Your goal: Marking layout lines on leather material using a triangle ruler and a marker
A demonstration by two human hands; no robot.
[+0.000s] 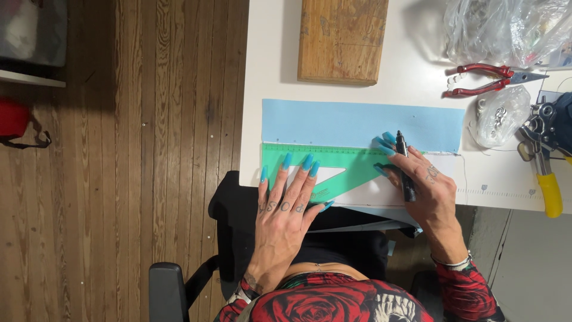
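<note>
The left hand [283,206] lies flat and spread, palm down, fingers pressing a green set-square ruler [325,167] onto the white counter [411,77]; it grips nothing, only pins the ruler in place. The right hand [426,191] is curled around a black marker [405,167], held upright with the tip at the ruler's top edge, where that edge meets a light blue sheet of paper [357,122]. The blue sheet lies flat across the counter, its lower edge under the ruler, its left end close to the counter's left edge. The ruler and both hands sit at the counter's near edge, just above the person's lap.

Beyond the sheet stands a wooden block [341,39], apart from it with bare counter between. To the right lie red-handled pliers [488,80], a small clear bag of metal parts [500,116], a larger crumpled clear bag [506,27] at the far corner, and a yellow-handled tool [545,179] near the right edge. Left of the counter, wooden floorboards [149,149] lie open.
</note>
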